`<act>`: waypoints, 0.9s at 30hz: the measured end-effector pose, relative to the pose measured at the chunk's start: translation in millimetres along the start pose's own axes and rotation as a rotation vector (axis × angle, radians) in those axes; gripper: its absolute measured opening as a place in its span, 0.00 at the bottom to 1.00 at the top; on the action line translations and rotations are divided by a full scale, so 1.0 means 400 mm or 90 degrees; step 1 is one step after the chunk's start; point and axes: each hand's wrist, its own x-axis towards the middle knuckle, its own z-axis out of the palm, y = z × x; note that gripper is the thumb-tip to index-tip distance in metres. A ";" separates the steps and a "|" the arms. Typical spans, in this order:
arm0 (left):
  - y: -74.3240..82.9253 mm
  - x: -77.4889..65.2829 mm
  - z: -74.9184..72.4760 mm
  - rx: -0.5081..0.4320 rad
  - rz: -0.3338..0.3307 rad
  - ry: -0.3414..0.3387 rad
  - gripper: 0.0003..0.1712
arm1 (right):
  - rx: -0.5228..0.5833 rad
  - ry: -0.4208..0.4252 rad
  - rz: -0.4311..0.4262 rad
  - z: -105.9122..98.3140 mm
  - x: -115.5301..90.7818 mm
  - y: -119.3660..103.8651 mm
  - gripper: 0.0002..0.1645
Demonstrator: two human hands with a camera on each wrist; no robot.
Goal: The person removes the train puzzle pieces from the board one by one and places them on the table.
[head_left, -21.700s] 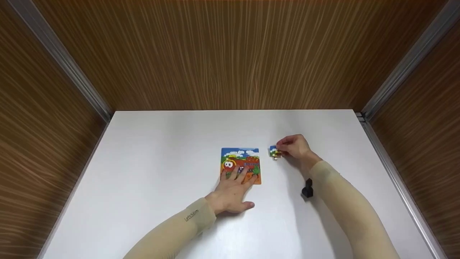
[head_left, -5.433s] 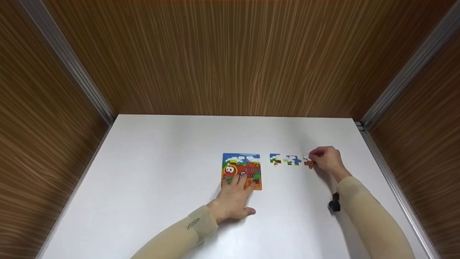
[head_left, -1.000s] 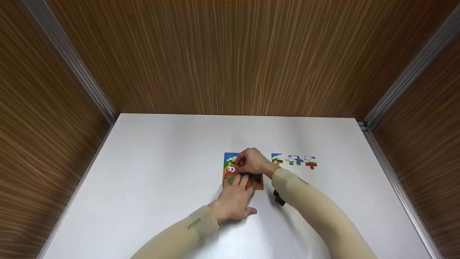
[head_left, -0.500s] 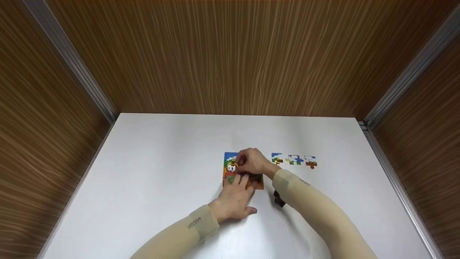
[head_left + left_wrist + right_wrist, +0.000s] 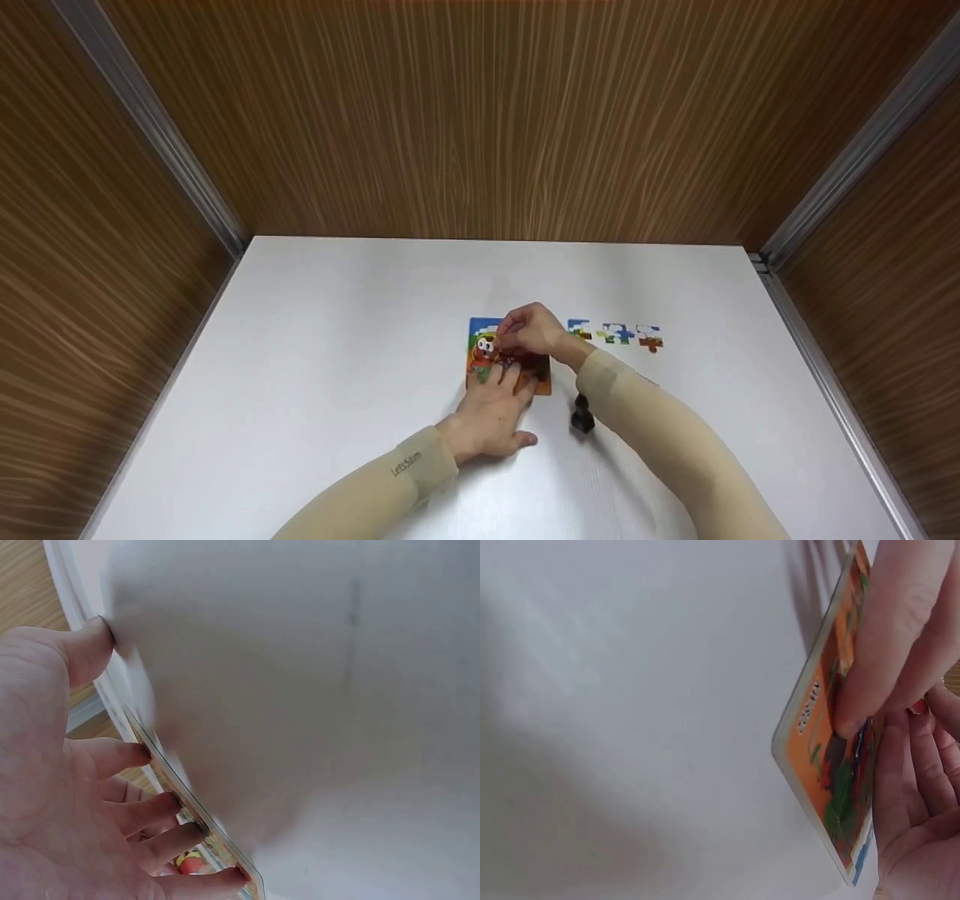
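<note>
A tray jigsaw puzzle [image 5: 480, 325] with a cartoon train picture lies on the white table in the head view. My left hand [image 5: 487, 420] presses on its lower part with straight, spread fingers, thumb out to the side. Above the board, my right hand [image 5: 536, 330] pinches a puzzle piece [image 5: 484, 346] showing the train's face, which looks tilted up at one edge. In the right wrist view a red bit of that piece [image 5: 919, 706] shows between the fingertips. The right hand hides the board's upper right part.
Three loose puzzle pieces lie in a row right of the board: a left one [image 5: 579, 328], a middle one [image 5: 617, 333] and a right one [image 5: 649, 337]. A small black object [image 5: 583, 420] shows beside the right sleeve. Wood-patterned walls [image 5: 480, 120] enclose the table.
Since the oldest frame, three pieces have come to lie right of the board. The right hand came back left to the board; in the last half second the face piece tilts up. The left hand stays.
</note>
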 end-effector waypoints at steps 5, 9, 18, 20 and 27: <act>-0.001 -0.001 0.002 0.007 -0.003 0.005 0.56 | 0.026 0.005 -0.004 -0.014 -0.009 -0.004 0.07; 0.000 0.001 0.003 0.007 -0.004 0.010 0.55 | 0.042 0.010 -0.011 -0.035 -0.018 -0.005 0.07; 0.000 0.002 0.003 -0.005 -0.008 -0.003 0.55 | 0.036 0.022 0.003 -0.094 -0.042 0.009 0.08; 0.000 0.002 0.003 -0.010 -0.010 -0.003 0.55 | 0.032 0.023 0.003 -0.108 -0.049 0.017 0.09; 0.002 0.003 0.003 -0.024 -0.016 -0.009 0.55 | 0.031 0.041 -0.004 -0.157 -0.082 0.046 0.09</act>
